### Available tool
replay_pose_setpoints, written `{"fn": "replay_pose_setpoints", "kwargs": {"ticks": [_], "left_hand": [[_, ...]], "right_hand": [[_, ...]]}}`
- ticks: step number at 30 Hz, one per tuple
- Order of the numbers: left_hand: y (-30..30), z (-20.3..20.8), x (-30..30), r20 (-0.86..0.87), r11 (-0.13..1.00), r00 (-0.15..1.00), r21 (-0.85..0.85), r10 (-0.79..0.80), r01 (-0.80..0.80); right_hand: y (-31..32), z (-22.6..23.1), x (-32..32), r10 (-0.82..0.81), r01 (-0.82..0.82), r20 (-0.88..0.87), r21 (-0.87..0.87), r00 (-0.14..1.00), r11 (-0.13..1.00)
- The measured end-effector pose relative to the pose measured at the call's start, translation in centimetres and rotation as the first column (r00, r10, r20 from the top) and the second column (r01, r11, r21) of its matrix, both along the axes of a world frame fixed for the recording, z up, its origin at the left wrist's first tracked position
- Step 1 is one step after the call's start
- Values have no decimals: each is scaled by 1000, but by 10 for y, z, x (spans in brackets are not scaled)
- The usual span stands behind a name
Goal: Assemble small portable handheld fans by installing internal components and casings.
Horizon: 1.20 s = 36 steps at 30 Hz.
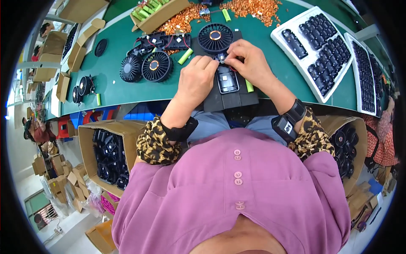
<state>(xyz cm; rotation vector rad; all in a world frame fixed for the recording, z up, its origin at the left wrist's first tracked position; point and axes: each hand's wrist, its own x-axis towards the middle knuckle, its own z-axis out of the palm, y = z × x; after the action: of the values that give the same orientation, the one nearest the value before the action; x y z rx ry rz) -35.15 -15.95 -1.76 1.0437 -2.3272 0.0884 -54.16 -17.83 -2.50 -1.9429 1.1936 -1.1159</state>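
Observation:
My left hand [195,81] and my right hand [249,61] meet over a black plastic housing [227,79] that lies on a dark mat [237,100] at the near edge of the green table. Between the fingertips of both hands sits a small dark part with red wires [223,59]. A green cylindrical cell [249,86] lies against the housing, under my right hand. Just beyond the hands rests a round black fan grille with a copper ring [215,37].
Two more fan grilles [146,67] and wired black parts [163,42] lie at left. A pile of copper pieces [253,7] and a box of green cells [154,12] sit behind. White trays of black parts [317,46] stand right. Cardboard boxes [108,154] flank my lap.

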Motion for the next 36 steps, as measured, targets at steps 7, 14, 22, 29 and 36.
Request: {"fn": "replay_pose_setpoints", "kwargs": {"ticks": [7,14,22,29,36], "left_hand": [[3,1,1,-20,987,993,-113,-120,117],[1,1,0,4,986,994,-124,-113,113],[0,10,-1,-5,961,962,-23,-274,274],[-7,26,-3,-33,917,953,265,-301,299],[-27,36,3,-33,803,933,498,-358,326]], "right_hand": [[55,37,-23,-215,269,-380,93,900,959],[69,42,-12,-163,225,-676,4,719,974],[75,46,-9,-220,243,-712,-71,667,967],[74,53,-14,-232,9,-546,-381,805,925],[76,47,-18,-215,128,-357,-252,909,959]]}}
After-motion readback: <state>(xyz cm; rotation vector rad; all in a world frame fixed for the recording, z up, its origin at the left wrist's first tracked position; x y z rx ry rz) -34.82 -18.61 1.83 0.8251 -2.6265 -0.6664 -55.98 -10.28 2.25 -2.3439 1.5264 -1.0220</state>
